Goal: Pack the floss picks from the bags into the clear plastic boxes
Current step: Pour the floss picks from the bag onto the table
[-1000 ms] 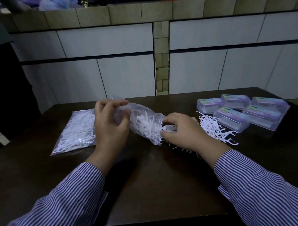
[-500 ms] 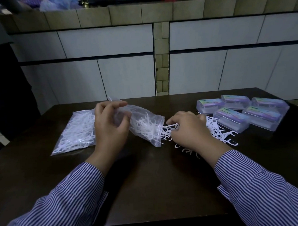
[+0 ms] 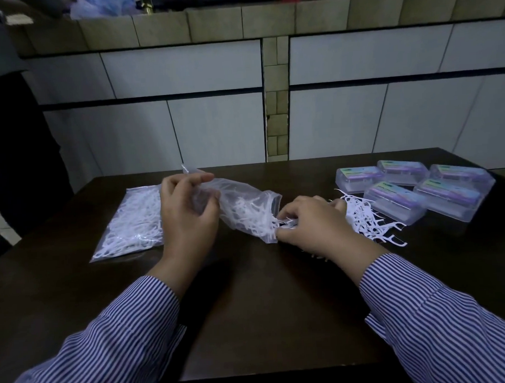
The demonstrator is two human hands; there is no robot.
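While the left hand [image 3: 188, 214] grips the closed end of a bag [image 3: 246, 209], the right hand [image 3: 313, 223] pinches picks [image 3: 278, 223] at its mouth. Loose picks [image 3: 365, 221] lie between this hand and 5 boxes [image 3: 393, 205]; a full bag [image 3: 131, 222] lies left on the tabletop [image 3: 265, 306].

both hands [image 3: 188, 214] [image 3: 310, 223] curled, gripping
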